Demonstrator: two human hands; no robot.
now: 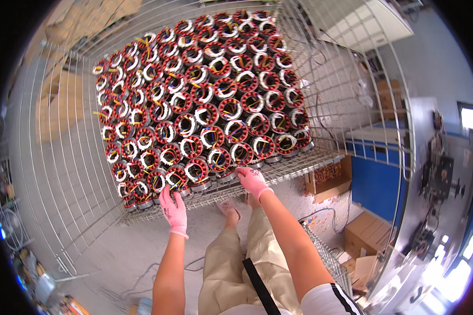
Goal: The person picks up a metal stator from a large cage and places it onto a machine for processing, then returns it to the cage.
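Many ring-shaped motor stators point(213, 136) stand packed in rows, with red-and-white coil windings, white lacing and loose yellow, blue and red lead wires. My left hand point(173, 211), in a pink glove, reaches up to a front-row stator point(176, 178). Its fingers are apart and touch the near side of that ring. My right hand point(253, 182), gloved the same way, is at the front edge of the rows, just below another stator point(241, 153). Its fingers are bent and drawn together at the tips; what lies between them is hidden.
A wire-mesh cage point(347, 92) surrounds the stators on the sides, and its front rim point(299, 167) runs below them. To the right are an open box of small coloured bits point(328, 178), a blue panel point(374, 181), a cardboard box point(367, 233) and machinery point(442, 176). Cables lie on the floor.
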